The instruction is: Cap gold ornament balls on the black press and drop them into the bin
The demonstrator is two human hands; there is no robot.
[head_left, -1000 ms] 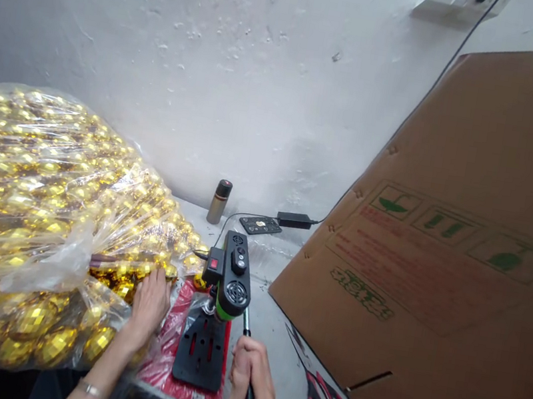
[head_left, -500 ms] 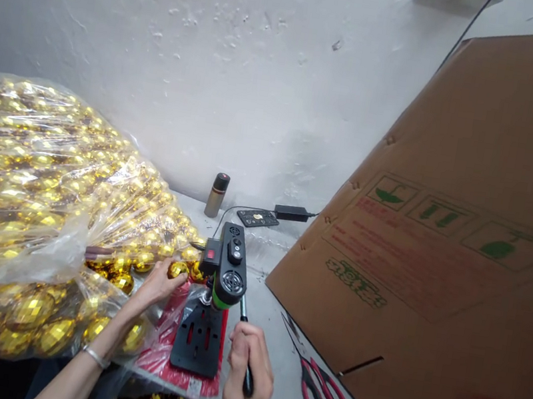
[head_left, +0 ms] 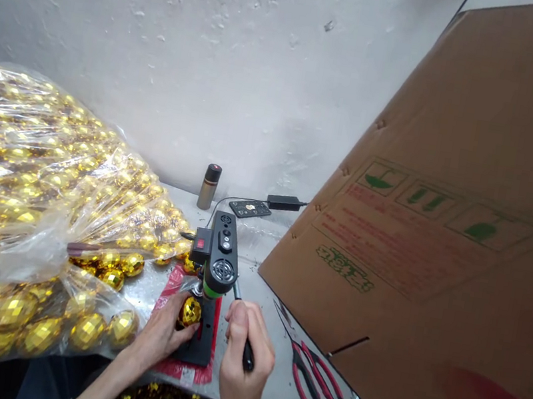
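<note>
Between the thumb and fingers of my left hand (head_left: 164, 326) is a gold mirrored ball (head_left: 191, 311), held over the black base plate (head_left: 194, 352) of a small bench drill press (head_left: 223, 253). The ball sits just below the press head, whose chuck is mostly hidden. My right hand (head_left: 249, 358) is wrapped round the black-gripped lever (head_left: 248, 354) on the right side of the press. Red plastic sheeting (head_left: 164, 367) lies under the base plate.
Clear bags of gold balls (head_left: 47, 178) fill the left side. A large cardboard box (head_left: 427, 205) leans at the right, with red-handled scissors (head_left: 313, 379) beside it. Behind the press are a flask (head_left: 208, 187), a phone (head_left: 249, 208) and a power adapter (head_left: 283, 202).
My left hand has brought the gold ball from left of the press to beneath its head. My right hand stays on the lever. The view has shifted slightly.
</note>
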